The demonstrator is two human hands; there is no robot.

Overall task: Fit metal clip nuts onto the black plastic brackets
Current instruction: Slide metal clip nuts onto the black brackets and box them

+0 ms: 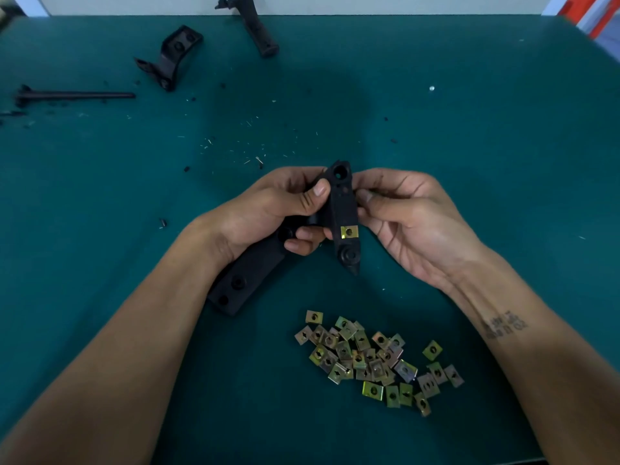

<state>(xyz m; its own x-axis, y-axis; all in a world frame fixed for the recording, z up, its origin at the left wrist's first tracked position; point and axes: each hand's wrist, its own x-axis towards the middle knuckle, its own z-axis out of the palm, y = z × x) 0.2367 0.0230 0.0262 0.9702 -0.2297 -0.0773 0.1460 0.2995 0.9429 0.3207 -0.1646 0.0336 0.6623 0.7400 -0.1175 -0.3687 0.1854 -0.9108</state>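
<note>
Both hands hold one black bracket (342,209) above the green desk (469,146), mid-frame.

Forearms come in from the lower corners, wrists converging. Left hand (275,213): fingers curled round the bracket's bend, thumb pressed on its upper arm. Right hand (409,216): palm up, fingertips pinching the upper arm's right edge. One clip nut (349,231) sits fitted on the bracket's lower arm; the wide flat end rests on the desk under the left wrist. Far left: a black rod (77,95), two more brackets (171,58) (258,28), scattered shavings. Near the right forearm: loose clip nuts pile (375,360).
</note>
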